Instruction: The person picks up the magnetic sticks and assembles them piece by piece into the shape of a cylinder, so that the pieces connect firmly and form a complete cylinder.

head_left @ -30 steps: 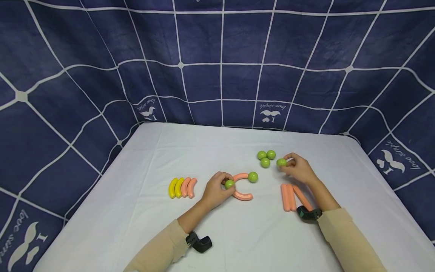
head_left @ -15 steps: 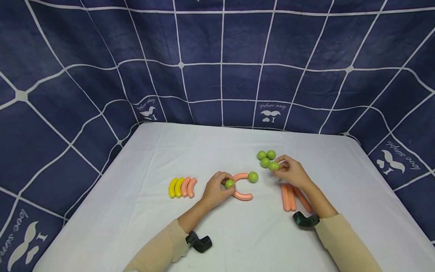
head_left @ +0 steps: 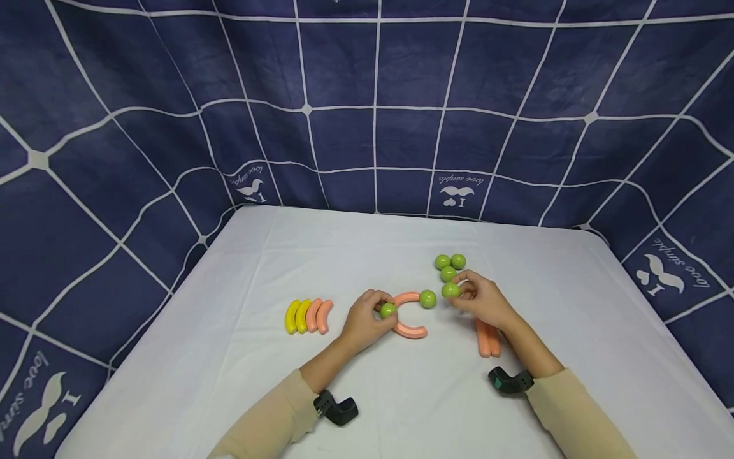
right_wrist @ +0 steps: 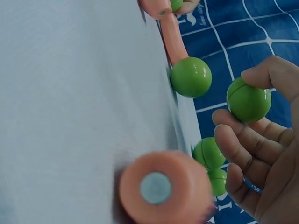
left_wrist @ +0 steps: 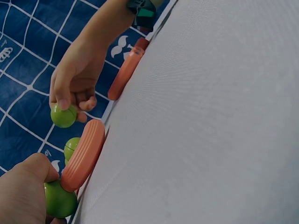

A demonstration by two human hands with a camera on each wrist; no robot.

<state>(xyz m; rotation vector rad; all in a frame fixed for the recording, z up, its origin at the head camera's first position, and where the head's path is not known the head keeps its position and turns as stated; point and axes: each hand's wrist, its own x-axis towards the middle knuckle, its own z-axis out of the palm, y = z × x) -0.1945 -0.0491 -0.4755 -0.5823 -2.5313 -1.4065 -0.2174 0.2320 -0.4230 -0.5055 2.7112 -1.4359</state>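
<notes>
My left hand [head_left: 364, 322] pinches a green ball [head_left: 388, 311] between thumb and fingers. Two curved salmon-pink sticks [head_left: 410, 332] run from this ball toward the right, one above the other, in an open C. At the upper stick's far end sits another green ball [head_left: 427, 299]. To the right of it, my right hand [head_left: 486, 303] holds a further green ball [head_left: 450, 291] with thumb and fingertips; a gap separates the two balls. The right wrist view shows the held ball [right_wrist: 249, 99] with a seam line around it.
Several green balls [head_left: 448, 274] lie just behind the right hand. Straight salmon sticks [head_left: 489, 339] lie beside the right forearm, partly covered by it. Two yellow curved sticks [head_left: 297, 317] and two salmon ones [head_left: 318, 317] stand in a row at left on the white cloth [head_left: 344, 248].
My right hand has carried its green ball left and nearer to me, past the loose balls toward the C shape. The left hand and the joined pieces have stayed in place.
</notes>
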